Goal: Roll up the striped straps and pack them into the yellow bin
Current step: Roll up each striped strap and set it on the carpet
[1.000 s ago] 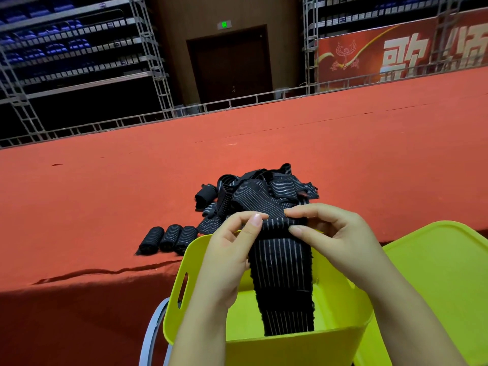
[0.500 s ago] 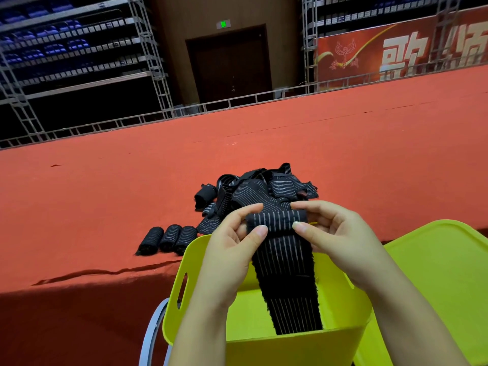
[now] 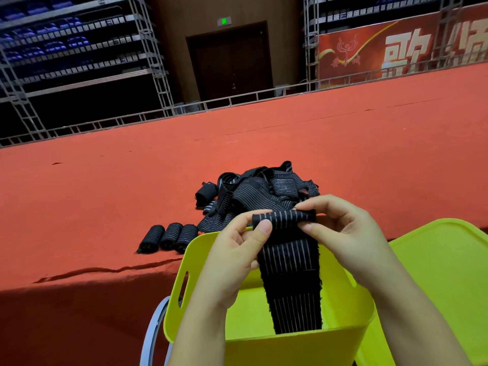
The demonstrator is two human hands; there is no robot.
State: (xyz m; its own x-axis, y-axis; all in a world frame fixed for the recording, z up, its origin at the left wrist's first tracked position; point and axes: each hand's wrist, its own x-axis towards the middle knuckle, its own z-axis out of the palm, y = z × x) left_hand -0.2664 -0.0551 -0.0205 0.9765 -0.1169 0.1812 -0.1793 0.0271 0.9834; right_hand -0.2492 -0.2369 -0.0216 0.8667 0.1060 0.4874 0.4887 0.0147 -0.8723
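Red carpeted stage (image 3: 343, 143) stretches beyond the hands; far behind stand a dark door (image 3: 232, 56), metal scaffolding (image 3: 150, 56), and a red banner (image 3: 396, 51) up right

dim hall, dark background; the red carpet (image 3: 264, 143) is evenly lit, its front edge in shadow. wide-angle bending at the edges; foreground sharp.

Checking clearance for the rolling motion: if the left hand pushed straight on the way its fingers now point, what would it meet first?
The left hand points rightward across the rolled top of the striped strap it pinches, so beyond that roll it would likely meet the right hand, though depth is hard to judge.
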